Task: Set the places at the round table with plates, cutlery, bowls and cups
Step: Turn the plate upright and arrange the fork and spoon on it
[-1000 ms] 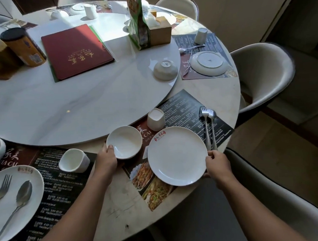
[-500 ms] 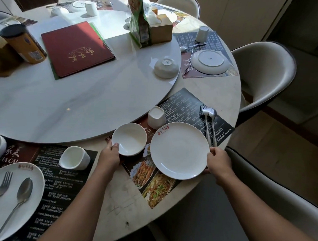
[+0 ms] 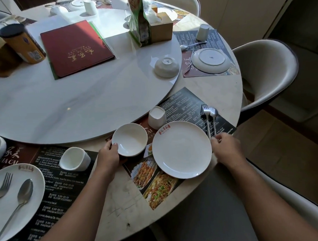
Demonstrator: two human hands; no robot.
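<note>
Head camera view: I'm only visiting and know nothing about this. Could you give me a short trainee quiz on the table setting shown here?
1. True or false: the left hand holds the round white ceramic bowl at its rim.
2. Relative to the large round white plate, where do the metal fork and spoon lie? A: on it. B: to its right, on the dark printed placemat. C: to its left.
3. Which way up is the small white bowl on the marble turntable?

Key: 1 true; 2 B; 3 upside down.
</note>
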